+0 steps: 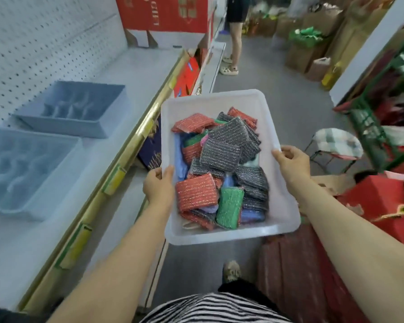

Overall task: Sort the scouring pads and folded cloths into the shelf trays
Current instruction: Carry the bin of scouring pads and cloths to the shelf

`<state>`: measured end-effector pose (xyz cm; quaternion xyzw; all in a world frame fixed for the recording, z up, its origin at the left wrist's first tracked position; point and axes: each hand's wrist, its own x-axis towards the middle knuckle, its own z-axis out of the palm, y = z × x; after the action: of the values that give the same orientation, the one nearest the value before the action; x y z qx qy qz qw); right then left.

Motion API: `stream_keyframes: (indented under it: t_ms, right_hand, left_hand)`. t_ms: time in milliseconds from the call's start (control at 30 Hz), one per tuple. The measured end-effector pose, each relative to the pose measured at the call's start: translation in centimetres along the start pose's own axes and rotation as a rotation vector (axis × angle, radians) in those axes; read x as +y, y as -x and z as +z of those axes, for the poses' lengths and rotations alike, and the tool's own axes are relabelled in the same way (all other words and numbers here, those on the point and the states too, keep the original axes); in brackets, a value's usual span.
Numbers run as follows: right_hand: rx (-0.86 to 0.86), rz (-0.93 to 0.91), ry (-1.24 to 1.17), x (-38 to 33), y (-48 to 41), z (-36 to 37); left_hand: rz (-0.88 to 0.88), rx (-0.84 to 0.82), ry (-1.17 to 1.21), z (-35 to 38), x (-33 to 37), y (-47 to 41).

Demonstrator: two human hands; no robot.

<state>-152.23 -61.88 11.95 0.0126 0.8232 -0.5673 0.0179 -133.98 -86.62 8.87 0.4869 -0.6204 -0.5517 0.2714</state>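
Head view: the left hand (160, 186) and right hand (290, 163) each grip a long rim of the white bin (210, 101), probably to keep the loose load level. Mixed scouring pads (221, 155) and blue folded cloths (180, 157) lie heaped inside; 2 blue shelf trays (28, 201) on the shelf (131, 73) to the left hold none yet.

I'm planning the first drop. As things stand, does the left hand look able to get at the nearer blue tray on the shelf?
Probably not yet: the left hand grips the white bin, sharing its weight with the right hand. Nothing stands between it and the nearer blue tray.
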Motion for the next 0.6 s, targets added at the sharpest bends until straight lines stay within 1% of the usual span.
stream_keyframes:
  t_ms: [133,267,433,600]
  right_hand:
    - [-0.099,-0.090,-0.022,-5.2,-10.0,2.9]
    - [-0.187,-0.176,-0.044,-10.5,-18.6,7.5]
    - [-0.308,-0.276,-0.088,-16.2,-27.1,15.8]
    - [-0.396,-0.389,-0.098,-21.7,-33.8,25.4]
  left_hand:
    - [0.007,0.111,0.050,5.4,5.1,-4.8]
    - [0.036,0.220,0.079,8.7,10.0,-9.7]
    - [0.044,0.357,0.174,10.6,14.6,-17.6]
    - [0.020,0.445,0.313,11.8,17.5,-26.4]
